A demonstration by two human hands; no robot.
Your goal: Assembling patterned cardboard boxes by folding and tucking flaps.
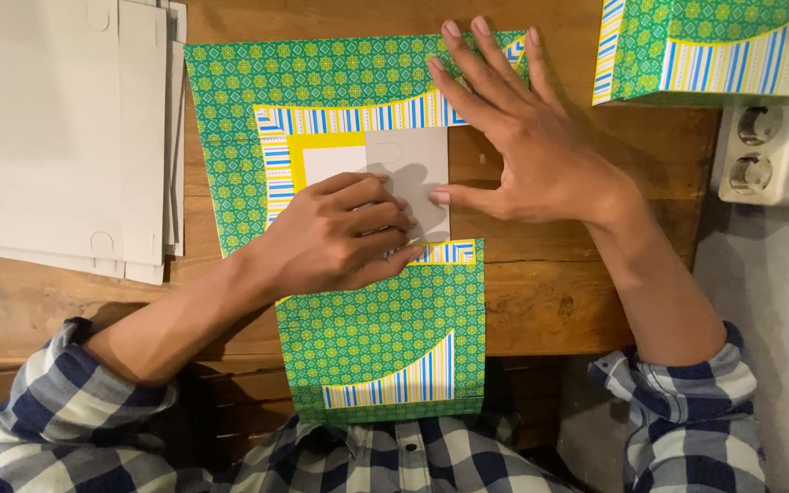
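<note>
A stack of flat grey cardboard sheets (66, 137) lies at the far left of the wooden table (559, 292). A folded green patterned box (714, 50) sits top right, just above a white double wall socket (773, 151).

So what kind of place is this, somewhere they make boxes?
Probably a small packaging or craft workshop. Both hands press a flat green patterned box blank on a wooden table; a stack of plain grey blanks lies to one side, and a folded green box sits by a wall socket.
</note>
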